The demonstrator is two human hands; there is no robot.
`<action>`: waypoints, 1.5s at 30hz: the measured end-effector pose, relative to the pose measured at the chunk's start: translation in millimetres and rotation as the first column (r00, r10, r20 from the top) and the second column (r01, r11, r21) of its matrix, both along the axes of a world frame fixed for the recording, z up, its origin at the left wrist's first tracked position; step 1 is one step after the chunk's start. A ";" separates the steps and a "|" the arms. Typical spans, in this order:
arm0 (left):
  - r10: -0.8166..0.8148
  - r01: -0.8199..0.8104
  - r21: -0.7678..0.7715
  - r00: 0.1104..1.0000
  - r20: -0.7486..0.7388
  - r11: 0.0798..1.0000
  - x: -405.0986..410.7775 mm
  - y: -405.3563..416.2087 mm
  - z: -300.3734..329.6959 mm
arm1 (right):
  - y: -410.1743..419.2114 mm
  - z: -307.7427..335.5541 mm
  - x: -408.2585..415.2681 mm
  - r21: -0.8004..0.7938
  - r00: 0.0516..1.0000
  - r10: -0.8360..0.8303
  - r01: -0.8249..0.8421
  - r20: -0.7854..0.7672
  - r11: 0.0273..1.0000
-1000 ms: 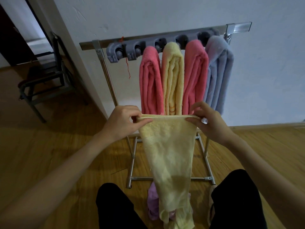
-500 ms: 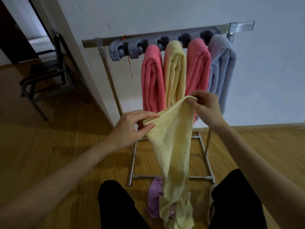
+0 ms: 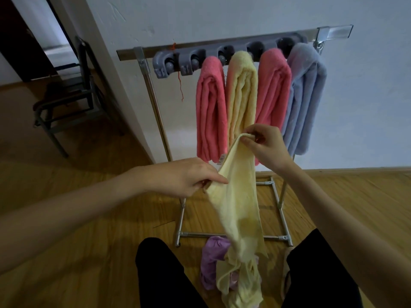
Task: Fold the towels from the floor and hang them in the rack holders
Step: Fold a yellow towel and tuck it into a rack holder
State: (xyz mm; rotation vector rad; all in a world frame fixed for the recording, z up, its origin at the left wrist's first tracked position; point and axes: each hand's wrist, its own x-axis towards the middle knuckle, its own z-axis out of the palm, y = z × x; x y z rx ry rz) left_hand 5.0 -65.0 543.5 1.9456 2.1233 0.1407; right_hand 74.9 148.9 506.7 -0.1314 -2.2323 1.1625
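At far left, a dark chair (image 3: 66,101) stands in the doorway, well apart from the work. The left hand (image 3: 189,178) pinches the lower edge of the pale yellow towel (image 3: 240,205), fingers curled round the cloth. The towel slopes up to the right hand (image 3: 264,145), which pinches its upper corner between thumb and fingers. Its lower end trails to the floor onto a lilac towel (image 3: 213,258) between the person's knees.

Behind, the rack holder strip (image 3: 200,58) carries four folded towels; the two holders at its left end (image 3: 175,65) appear free.

Risks, as judged:
- Uneven hand height skews the fold, so edges may not align.
- The trailing end may snag the lilac towel and drag it.
- A loose pinch on one corner may let the cloth slip.
- Working close to the rack may dislodge a hung towel.
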 end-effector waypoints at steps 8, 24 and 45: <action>-0.089 0.226 0.261 0.889 -0.450 0.938 7.5 5.0 0.4 | 2.9 -0.5 0.7 -0.002 1.000 -0.010 0.010 -0.001 1.000; 0.286 -0.127 0.619 0.944 -0.164 0.775 2.4 24.0 -6.8 | -11.9 18.5 19.3 -0.134 0.997 0.083 -0.082 0.001 0.988; 0.474 -0.243 0.705 0.868 -0.149 0.667 7.5 32.8 -2.9 | -14.2 21.3 22.8 -0.195 0.934 0.356 -0.354 -0.027 0.915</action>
